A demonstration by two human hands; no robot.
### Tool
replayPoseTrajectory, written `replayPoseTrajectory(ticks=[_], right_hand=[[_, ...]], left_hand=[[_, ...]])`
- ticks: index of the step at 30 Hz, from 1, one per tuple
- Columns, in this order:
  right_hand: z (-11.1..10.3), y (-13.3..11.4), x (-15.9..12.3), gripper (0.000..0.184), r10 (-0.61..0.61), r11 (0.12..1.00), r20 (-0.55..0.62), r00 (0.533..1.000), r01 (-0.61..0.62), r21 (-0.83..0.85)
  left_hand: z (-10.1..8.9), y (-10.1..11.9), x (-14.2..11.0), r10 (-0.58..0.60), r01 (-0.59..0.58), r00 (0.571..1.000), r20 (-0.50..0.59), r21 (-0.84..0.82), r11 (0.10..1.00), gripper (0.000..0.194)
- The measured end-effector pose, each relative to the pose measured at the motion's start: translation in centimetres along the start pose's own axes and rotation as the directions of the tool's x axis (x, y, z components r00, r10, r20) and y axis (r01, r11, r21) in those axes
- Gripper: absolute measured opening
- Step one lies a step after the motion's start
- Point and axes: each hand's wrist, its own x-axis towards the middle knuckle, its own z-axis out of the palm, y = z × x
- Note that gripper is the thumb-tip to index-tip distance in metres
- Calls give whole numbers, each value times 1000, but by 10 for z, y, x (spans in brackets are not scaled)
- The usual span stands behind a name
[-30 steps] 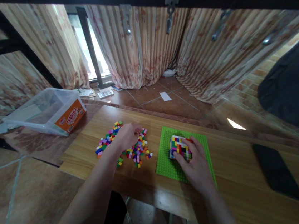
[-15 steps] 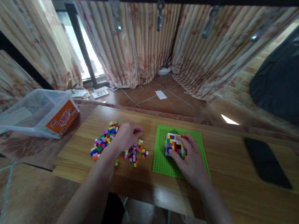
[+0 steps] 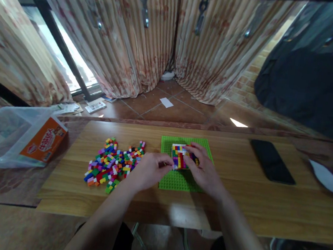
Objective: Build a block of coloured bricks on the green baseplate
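A small block built of many-coloured toy bricks point(image 3: 179, 152) rests over the green studded baseplate point(image 3: 178, 182). My right hand point(image 3: 205, 169) grips it from the right, thumb on the near top and fingers round the far side, covering its right part. At its near left corner, my left hand point(image 3: 153, 169) is closed in a pinch. What sits between those fingertips is too small to make out. Left of that hand, a spread-out pile of loose toy bricks point(image 3: 109, 164) lies on the wooden table point(image 3: 65, 193).
A black phone point(image 3: 272, 161) lies on the table's right side, with white paper point(image 3: 330, 180) beyond it. A clear plastic bin point(image 3: 10, 123) with an orange label stands past the left end. Curtains point(image 3: 151, 51) hang behind.
My left hand has moved right, from over the loose bricks to the build's corner. My right hand still holds the build. The whole view has shifted a little.
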Motion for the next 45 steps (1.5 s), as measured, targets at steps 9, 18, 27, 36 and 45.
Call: replayPoseTrajectory(ticks=[9,18,27,36,45], right_hand=[[-1,-2,0,38,-23,999,9,1000,24,-23],[0,-2,-1,37,-39,999,8,999,39,-18],[-2,-3,-1,39,-37,999,24,999,38,-30],[4,-7,-4,50,11,997,17,1000,-10,-75],[9,-8,-2,50,51,997,-19,999,-52,-55]], left_hand=[[14,3,5,60,-57,998,-30,80,995,16],[17,4,4,50,-40,996,-78,128,991,12],[24,2,5,35,-18,988,-151,115,993,9],[28,0,6,0,11,986,-164,66,998,7],[29,-2,6,-5,18,986,-165,80,997,8]])
